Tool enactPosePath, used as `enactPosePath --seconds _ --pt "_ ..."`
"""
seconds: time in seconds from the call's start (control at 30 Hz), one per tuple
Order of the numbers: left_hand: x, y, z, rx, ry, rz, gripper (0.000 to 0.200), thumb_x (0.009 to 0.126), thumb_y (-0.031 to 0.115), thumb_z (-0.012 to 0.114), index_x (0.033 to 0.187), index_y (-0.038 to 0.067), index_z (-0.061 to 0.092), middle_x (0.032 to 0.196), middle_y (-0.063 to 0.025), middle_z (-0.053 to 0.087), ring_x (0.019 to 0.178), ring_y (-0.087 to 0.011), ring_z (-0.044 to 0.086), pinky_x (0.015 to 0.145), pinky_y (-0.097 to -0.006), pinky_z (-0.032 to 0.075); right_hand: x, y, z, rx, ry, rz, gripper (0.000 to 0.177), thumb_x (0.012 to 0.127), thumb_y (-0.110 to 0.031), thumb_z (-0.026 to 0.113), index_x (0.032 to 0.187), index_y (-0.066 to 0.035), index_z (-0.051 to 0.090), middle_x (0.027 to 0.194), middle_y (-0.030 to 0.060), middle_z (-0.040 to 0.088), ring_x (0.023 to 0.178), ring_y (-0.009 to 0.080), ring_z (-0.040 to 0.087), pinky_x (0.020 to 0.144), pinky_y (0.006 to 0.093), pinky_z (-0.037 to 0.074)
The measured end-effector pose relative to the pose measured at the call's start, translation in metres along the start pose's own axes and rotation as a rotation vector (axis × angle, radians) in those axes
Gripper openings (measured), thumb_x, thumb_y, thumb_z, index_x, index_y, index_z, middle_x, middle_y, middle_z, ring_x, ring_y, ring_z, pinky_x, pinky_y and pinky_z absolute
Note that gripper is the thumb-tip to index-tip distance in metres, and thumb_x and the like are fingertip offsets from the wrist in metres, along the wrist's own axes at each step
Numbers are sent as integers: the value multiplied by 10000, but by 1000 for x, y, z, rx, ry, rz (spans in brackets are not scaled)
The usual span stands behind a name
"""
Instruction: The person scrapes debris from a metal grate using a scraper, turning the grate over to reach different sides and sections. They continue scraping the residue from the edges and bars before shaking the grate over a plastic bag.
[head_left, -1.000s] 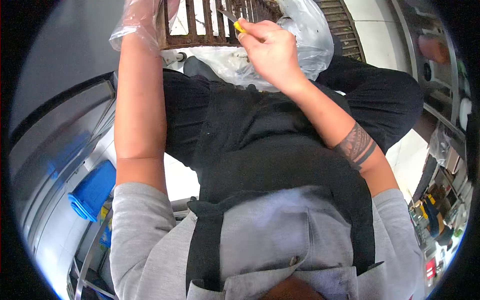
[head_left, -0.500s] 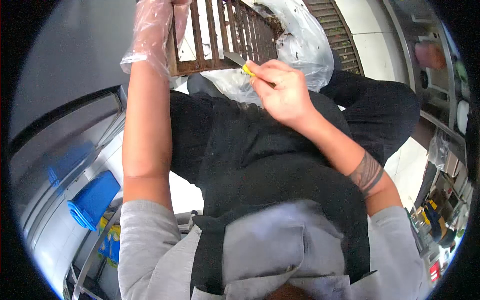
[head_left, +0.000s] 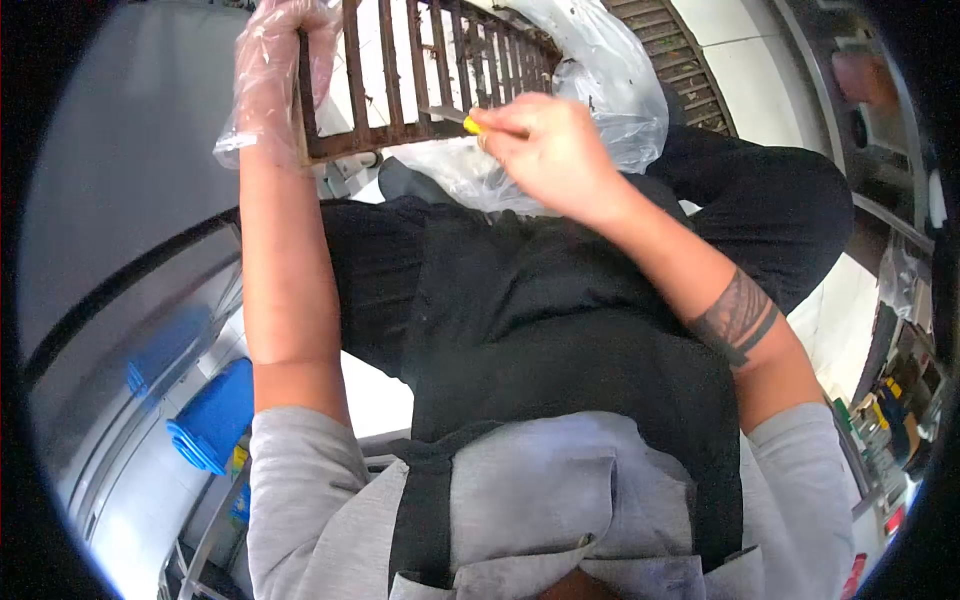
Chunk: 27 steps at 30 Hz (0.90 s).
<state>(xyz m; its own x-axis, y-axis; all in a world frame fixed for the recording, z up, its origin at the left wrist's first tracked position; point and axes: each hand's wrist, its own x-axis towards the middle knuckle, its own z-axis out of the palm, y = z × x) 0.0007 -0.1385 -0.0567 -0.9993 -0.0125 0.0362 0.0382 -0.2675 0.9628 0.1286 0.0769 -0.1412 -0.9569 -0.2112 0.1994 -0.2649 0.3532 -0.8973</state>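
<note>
My left hand [head_left: 285,60], in a clear plastic glove, grips the left end of a rusty, dirty slatted grate [head_left: 390,75] at the top of the view. In my bare right hand [head_left: 550,145] is a small knife [head_left: 446,113] with a yellow handle, its blade pointing left against or just over the near edge of the grate. Under and behind the grate lies a crumpled clear plastic bag [head_left: 610,80] with dark crumbs on it.
A second slatted grate [head_left: 675,55] lies on the pale floor [head_left: 750,75] beyond the bag. My crossed legs in black [head_left: 760,210] are below. A dark grey cabinet surface [head_left: 130,130] stands on the left, a blue bin [head_left: 215,415] lower left, and cluttered shelves at right.
The grate has shifted a little left and down with my left hand. My right hand has moved slightly left and up with the knife.
</note>
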Motion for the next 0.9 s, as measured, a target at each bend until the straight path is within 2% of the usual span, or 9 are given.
enactPosePath --seconds 0.07,0.13,0.2,0.27,0.4,0.47,0.53,0.8,0.9 --pt "2 -4 5 -49 -4 46 730 678 -88 419 1400 -95 524 1226 -160 627 1130 -239 608 954 -292 529 -17 -11 4 1 72 70 206 903 -154 680 1024 -29 791 751 189 669 727 384 685 693 460 559" --pt "-1 -1 7 -23 17 -29 748 665 -102 404 1405 -99 511 1219 -157 621 1131 -241 609 961 -295 530 -19 -11 7 35 77 98 207 929 -132 711 1101 -42 783 793 156 691 751 287 699 696 365 554" --pt "-6 -1 15 10 52 7 746 659 -108 402 1395 -98 516 1214 -156 620 1133 -244 610 963 -310 533 3 1 7 -56 85 88 207 925 -167 667 1040 -43 786 731 213 655 710 391 682 676 470 554" --pt "-13 7 37 -36 109 -36 741 658 -109 401 1389 -98 518 1215 -157 619 1131 -245 610 946 -311 538 50 16 11 -17 261 19 211 906 -184 668 1007 -52 798 777 235 683 760 391 702 729 467 570" --pt "-11 2 12 -105 -66 -5 708 664 -111 396 1358 -99 537 1164 -143 628 1039 -230 633 922 -303 543 32 12 1 -20 109 74 238 898 -181 660 1044 -43 787 829 224 710 799 388 717 773 457 574" --pt "-11 7 21 -65 17 -9 701 662 -116 403 1348 -97 546 1140 -132 630 1006 -213 629 881 -276 538 19 4 3 2 93 90 240 905 -174 646 1036 -21 777 824 216 714 794 396 718 783 438 578" --pt "-19 9 31 -14 98 -50 694 661 -120 409 1339 -96 555 1115 -121 633 973 -196 625 840 -250 533 52 17 1 -116 67 85 259 914 -168 712 1121 -28 778 863 170 741 790 254 735 777 358 570" --pt "-16 10 30 60 65 -54 577 655 -128 476 1212 -73 616 933 -19 604 733 -99 522 659 -188 437 56 11 2 -271 61 7 199 907 -130 705 1072 -68 799 860 205 718 747 322 710 700 391 563" --pt "-26 23 53 61 305 -195 522 679 -100 485 1181 -63 621 891 -17 586 725 -95 526 644 -187 425 97 19 8 -79 172 26 196 910 -148 702 1053 -54 796 859 203 720 774 333 720 722 390 568"
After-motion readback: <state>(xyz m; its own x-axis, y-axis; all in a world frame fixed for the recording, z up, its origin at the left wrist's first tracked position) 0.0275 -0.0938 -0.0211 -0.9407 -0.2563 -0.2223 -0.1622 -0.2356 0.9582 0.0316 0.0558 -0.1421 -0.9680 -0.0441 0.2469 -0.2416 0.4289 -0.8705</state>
